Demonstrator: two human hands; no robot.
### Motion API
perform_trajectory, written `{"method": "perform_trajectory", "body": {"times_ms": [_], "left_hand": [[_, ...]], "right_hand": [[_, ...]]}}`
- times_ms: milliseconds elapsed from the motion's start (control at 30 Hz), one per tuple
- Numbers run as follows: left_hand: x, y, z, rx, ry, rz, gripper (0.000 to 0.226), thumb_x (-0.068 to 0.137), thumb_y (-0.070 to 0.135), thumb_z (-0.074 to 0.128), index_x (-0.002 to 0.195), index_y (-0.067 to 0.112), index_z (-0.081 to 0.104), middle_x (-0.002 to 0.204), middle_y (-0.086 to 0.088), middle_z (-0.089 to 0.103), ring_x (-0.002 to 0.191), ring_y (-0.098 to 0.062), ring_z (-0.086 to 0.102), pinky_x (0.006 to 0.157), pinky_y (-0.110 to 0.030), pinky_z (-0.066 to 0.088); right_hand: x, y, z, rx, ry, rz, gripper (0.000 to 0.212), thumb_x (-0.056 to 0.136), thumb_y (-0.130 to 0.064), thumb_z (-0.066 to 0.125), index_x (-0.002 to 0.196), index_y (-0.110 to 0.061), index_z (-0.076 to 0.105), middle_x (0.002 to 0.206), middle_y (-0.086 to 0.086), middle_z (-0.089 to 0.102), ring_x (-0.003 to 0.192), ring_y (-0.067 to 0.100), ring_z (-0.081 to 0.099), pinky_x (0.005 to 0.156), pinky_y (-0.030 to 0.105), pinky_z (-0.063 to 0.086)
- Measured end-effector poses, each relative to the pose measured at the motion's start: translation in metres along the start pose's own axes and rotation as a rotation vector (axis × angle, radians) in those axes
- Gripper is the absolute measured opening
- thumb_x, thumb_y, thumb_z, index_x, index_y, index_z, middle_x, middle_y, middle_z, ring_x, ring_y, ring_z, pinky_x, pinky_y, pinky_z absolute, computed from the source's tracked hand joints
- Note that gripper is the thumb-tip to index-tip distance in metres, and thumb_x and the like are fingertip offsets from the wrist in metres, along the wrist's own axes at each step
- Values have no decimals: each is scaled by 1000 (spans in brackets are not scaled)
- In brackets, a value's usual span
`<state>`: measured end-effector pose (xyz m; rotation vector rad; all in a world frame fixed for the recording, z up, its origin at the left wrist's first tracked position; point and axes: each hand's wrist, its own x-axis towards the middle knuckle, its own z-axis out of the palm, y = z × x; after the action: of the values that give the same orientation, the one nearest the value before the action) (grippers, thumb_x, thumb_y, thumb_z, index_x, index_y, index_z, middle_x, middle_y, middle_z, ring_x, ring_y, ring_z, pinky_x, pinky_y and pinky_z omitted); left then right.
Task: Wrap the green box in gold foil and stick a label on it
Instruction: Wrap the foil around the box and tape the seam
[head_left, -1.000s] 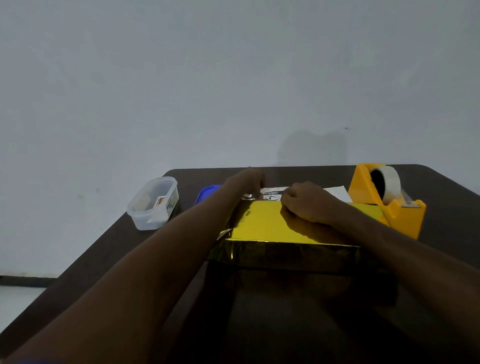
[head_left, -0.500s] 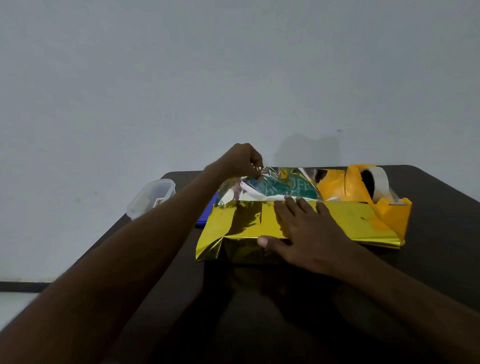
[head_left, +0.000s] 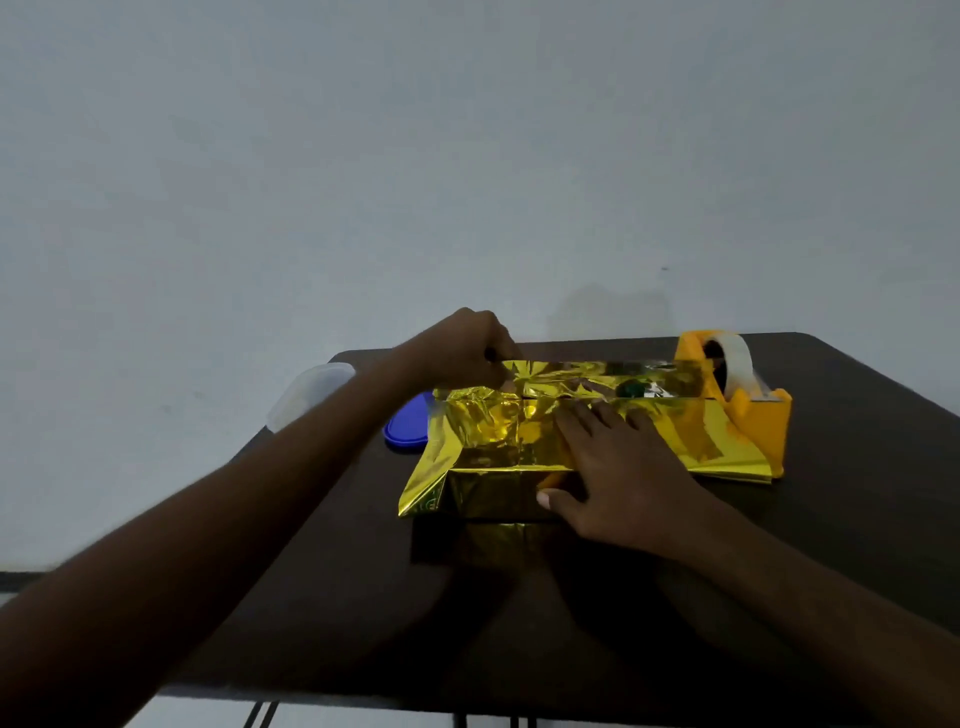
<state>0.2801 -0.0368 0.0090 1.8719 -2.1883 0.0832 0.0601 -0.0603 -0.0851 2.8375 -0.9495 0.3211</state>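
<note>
The box lies in the middle of the dark table (head_left: 857, 467), covered by gold foil (head_left: 488, 436); only a small green patch of the box (head_left: 632, 388) shows near its far edge. My left hand (head_left: 462, 348) pinches the far flap of foil at its left corner and holds it raised over the box. My right hand (head_left: 618, 467) lies flat on the foil on top of the box, fingers spread, thumb at the near edge. No label is visible.
An orange tape dispenser (head_left: 748, 400) with a roll of clear tape stands right of the box, partly behind the foil. A blue lid (head_left: 408, 428) and a clear plastic container (head_left: 306, 395) sit at the left, near the table's left edge.
My right hand went from curled at the far edge to flat on top of the box. My left hand lifted the far foil flap and pulled it over toward me.
</note>
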Motion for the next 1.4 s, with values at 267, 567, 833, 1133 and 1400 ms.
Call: {"method": "perform_trajectory", "body": {"times_ms": [267, 567, 833, 1133, 1400], "left_hand": [[-32, -3, 29, 105, 54, 100, 22, 87, 10, 67, 106, 15, 76, 86, -1, 62, 75, -10, 54, 58, -6, 26], [-51, -3, 49, 34, 55, 67, 32, 93, 27, 57, 121, 18, 70, 126, -4, 64, 104, -12, 61, 86, -28, 46], [-61, 3, 51, 109, 6, 64, 70, 81, 72, 55, 130, 22, 60, 127, 5, 65, 114, -13, 61, 88, -29, 49], [-71, 2, 75, 172, 10, 16, 78, 87, 71, 22, 151, 28, 34, 156, 0, 35, 144, -15, 31, 111, -40, 36], [-81, 9, 97, 201, 154, -6, 69, 96, 57, 17, 151, 19, 34, 156, -6, 34, 146, -19, 27, 117, -30, 20]], "right_hand": [[2, -10, 5, 65, 129, 29, 79, 82, -71, 48, 144, -23, 36, 140, -2, 51, 130, 23, 46, 108, 43, 36], [-13, -4, -18, -34, 585, -89, 71, 76, -62, 68, 122, -9, 58, 122, 12, 58, 115, 32, 52, 92, 44, 45], [2, 33, -7, 79, -128, -22, 96, 89, -66, 49, 158, -21, -1, 166, 2, -3, 152, 19, -1, 123, 38, 6], [0, 33, 6, 52, 13, 0, 78, 96, -59, 41, 157, -21, 13, 164, 2, 15, 152, 19, 12, 122, 39, 12], [-7, 24, 16, 13, 105, 57, 73, 97, -57, 35, 156, -19, 18, 163, 3, 21, 151, 21, 16, 121, 40, 12]]}}
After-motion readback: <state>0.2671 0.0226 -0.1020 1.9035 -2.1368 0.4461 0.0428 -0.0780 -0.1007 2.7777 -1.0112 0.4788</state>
